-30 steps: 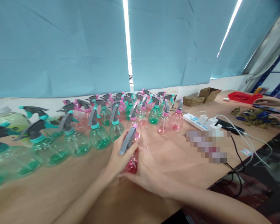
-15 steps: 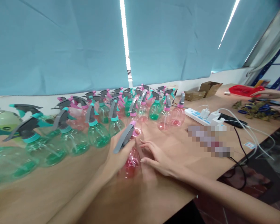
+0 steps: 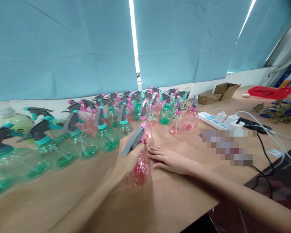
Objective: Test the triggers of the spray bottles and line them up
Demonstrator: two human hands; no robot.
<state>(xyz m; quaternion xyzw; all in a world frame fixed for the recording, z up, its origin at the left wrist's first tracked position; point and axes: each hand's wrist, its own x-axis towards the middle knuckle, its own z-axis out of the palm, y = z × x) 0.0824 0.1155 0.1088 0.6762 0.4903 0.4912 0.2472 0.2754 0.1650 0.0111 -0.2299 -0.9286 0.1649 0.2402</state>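
My left hand [image 3: 129, 153] is wrapped round the neck of a pink spray bottle [image 3: 141, 168] with a grey and pink trigger head, upright at the near middle of the table. Beside it, my right hand [image 3: 168, 159] rests palm down on the brown surface, fingers extended toward the bottle and holding nothing. Just behind the held bottle stands another pink spray bottle [image 3: 147, 131], partly hidden. Green spray bottles with teal collars, such as this one [image 3: 108, 139], line up to the left.
More pink bottles [image 3: 176, 124] stand behind. A white power strip [image 3: 212, 121] with plugs and cables lies to the right, near a blurred-out object [image 3: 223, 147]. Farther back are cardboard boxes [image 3: 225, 92], a red tray [image 3: 269, 93] and a pile of blue and brown items [image 3: 281, 111].
My right hand has flattened onto the table with its fingers lowered. The view has shifted slightly left, and the other person's hands at the far right have left it.
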